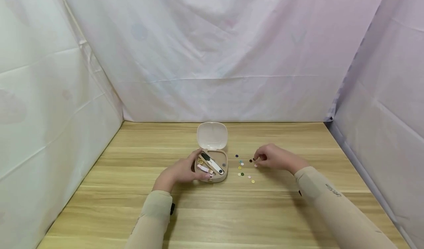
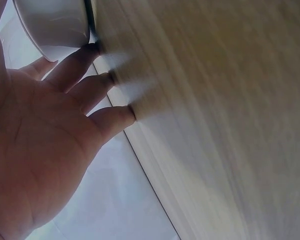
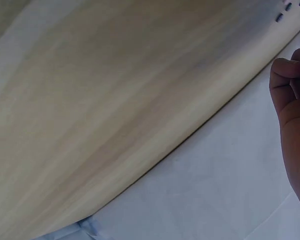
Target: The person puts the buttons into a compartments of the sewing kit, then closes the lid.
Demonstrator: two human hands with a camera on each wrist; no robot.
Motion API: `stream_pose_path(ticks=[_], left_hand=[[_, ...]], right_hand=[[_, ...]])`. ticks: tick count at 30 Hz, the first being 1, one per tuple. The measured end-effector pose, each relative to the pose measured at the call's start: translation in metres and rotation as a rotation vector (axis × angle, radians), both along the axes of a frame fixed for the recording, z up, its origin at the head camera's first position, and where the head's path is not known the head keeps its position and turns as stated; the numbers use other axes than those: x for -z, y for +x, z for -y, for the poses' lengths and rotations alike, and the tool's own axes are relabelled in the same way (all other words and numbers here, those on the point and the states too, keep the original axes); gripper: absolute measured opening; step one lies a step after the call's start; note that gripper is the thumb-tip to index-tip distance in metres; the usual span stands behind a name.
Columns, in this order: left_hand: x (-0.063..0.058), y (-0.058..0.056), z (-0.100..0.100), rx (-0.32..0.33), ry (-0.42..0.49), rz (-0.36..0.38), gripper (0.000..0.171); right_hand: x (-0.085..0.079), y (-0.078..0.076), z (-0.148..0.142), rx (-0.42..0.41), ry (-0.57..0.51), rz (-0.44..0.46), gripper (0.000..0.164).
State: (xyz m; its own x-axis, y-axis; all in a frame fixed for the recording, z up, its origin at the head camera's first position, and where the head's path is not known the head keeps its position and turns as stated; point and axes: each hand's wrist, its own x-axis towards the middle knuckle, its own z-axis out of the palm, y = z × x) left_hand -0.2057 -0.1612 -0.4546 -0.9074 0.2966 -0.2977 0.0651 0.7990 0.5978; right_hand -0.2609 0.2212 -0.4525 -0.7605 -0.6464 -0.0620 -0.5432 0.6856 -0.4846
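A small beige box (image 1: 219, 180) stands with its clear-white lid (image 1: 212, 135) raised at the back. Inside lie a long black-and-white tool (image 1: 215, 165) that looks like thread snips, a yellow ring (image 1: 200, 161), a pink-and-white strip (image 1: 205, 169) and a grey button (image 1: 223, 165). My left hand (image 1: 183, 169) holds the box's left side, thumb at the front and index finger behind; its other fingertips (image 2: 125, 117) touch the table. To the right of the box, my right hand (image 1: 273, 157) pinches a black button (image 1: 254, 159) between thumb and index finger, low over the tabletop.
Loose buttons lie between box and right hand: a navy one (image 1: 236, 155), another black one (image 1: 250, 161), a green one (image 1: 242, 174), a yellow one (image 1: 253, 181) and several others. White cloth (image 1: 205, 57) walls the wooden table (image 1: 212, 219) at the back and sides.
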Motion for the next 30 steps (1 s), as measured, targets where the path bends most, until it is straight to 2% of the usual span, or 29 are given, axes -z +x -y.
stream_pose_path(ticks=[8, 18, 30], left_hand=[[-0.001, 0.001, 0.000, -0.006, -0.003, 0.005, 0.117], [0.000, -0.001, 0.002, 0.010, -0.021, -0.018, 0.117], [0.001, -0.001, 0.002, 0.018, -0.017, -0.026, 0.118]], right_hand=[[0.010, -0.002, -0.002, -0.004, 0.017, 0.033, 0.004], [0.016, -0.003, -0.001, -0.010, 0.039, 0.042, 0.006], [0.015, -0.001, 0.004, -0.038, 0.094, -0.021, 0.013]])
